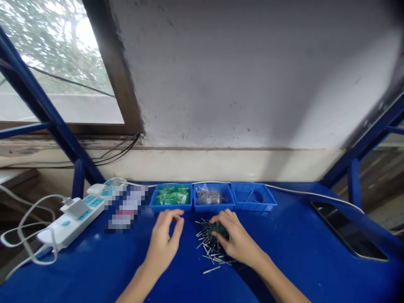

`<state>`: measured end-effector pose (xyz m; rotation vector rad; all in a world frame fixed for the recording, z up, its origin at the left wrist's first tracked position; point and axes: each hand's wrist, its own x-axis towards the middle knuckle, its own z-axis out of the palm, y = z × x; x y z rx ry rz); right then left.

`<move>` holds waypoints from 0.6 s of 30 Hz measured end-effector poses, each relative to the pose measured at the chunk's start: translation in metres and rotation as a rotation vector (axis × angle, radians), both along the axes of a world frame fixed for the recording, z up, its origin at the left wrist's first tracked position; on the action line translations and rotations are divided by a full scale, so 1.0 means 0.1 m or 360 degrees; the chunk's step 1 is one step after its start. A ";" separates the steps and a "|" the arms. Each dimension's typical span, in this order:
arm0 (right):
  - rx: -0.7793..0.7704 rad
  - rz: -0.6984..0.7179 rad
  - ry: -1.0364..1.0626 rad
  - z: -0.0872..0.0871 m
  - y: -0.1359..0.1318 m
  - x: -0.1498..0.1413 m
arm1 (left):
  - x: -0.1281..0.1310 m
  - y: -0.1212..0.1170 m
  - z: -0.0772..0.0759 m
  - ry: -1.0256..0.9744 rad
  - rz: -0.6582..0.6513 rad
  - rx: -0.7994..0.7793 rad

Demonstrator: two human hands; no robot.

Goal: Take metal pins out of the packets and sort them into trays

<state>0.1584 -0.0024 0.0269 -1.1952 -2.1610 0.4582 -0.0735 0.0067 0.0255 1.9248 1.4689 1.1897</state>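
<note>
My right hand is over a loose pile of thin metal pins on the blue tabletop. Its fingers curl around a dark green thing, whose kind I cannot make out because the hand partly covers it. Left of the pile, my left hand hovers with thumb and forefinger bent toward each other, a small gap between the tips and nothing visible in them. A single pin lies in front of the pile.
Behind my hands stand three blue trays: one with green packets, one with clear bags, and one with a few small pieces. A white power strip with cables lies left, a phone right. Blue frame posts flank the table.
</note>
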 end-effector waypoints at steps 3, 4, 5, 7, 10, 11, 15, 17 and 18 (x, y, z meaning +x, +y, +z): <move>0.0246 0.0077 0.0218 0.04 -0.05 -0.10 | 0.24 -0.18 -0.09 -0.0734 -0.0269 -0.0800; 0.0330 0.0141 0.0241 0.04 -0.08 -0.13 | 0.30 -0.21 -0.12 -0.0992 -0.0338 -0.1010; 0.0398 0.0205 0.0234 0.04 -0.11 -0.17 | 0.34 -0.23 -0.14 -0.1203 -0.0399 -0.1157; 0.0470 0.0281 0.0161 0.01 -0.16 -0.25 | 0.36 -0.23 -0.15 -0.1448 -0.0464 -0.1227; 0.0400 0.0223 0.0107 -0.04 -0.22 -0.31 | 0.28 -0.19 -0.11 -0.1413 -0.0489 -0.1012; 0.0332 0.0177 0.0134 -0.05 -0.22 -0.32 | 0.24 -0.18 -0.10 -0.1342 -0.0465 -0.0914; -0.0068 0.0051 0.0478 -0.02 -0.18 -0.31 | 0.09 -0.16 -0.07 -0.0842 -0.0293 -0.0468; -0.0357 -0.0001 0.0724 -0.01 -0.13 -0.32 | 0.07 -0.17 -0.08 -0.0510 -0.0324 -0.0198; -0.0493 -0.0051 0.0835 -0.01 -0.11 -0.34 | 0.07 -0.18 -0.09 -0.0358 -0.0351 -0.0081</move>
